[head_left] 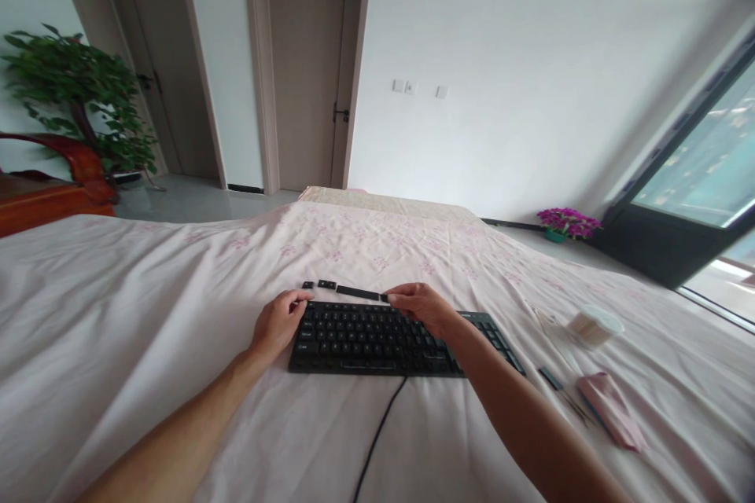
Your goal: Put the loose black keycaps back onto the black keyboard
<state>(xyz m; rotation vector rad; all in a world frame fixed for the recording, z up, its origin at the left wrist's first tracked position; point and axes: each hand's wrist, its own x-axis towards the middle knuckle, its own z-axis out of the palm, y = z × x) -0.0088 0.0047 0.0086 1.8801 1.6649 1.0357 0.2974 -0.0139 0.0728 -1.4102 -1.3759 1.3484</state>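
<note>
A black keyboard (354,338) lies on the pale bedsheet, with its cable running toward me; the bottom row shows bare spots without keycaps. My left hand (281,324) is closed at the keyboard's far left corner, fingers bent against its edge. My right hand (420,306) reaches over the keyboard and pinches a small black keycap (384,298) just beyond the back edge. Beside that keycap lies the long spacebar keycap (358,293). Further left sit a pair of small keycaps (326,284) and a single keycap (307,284).
To the right are a clear tub of cotton swabs (595,326), a pink cloth (613,409), a dark-handled thin tool (551,378) and loose swabs. The bedsheet (177,314) is wrinkled. Beyond it stand a wooden chair (59,173), a plant and doors.
</note>
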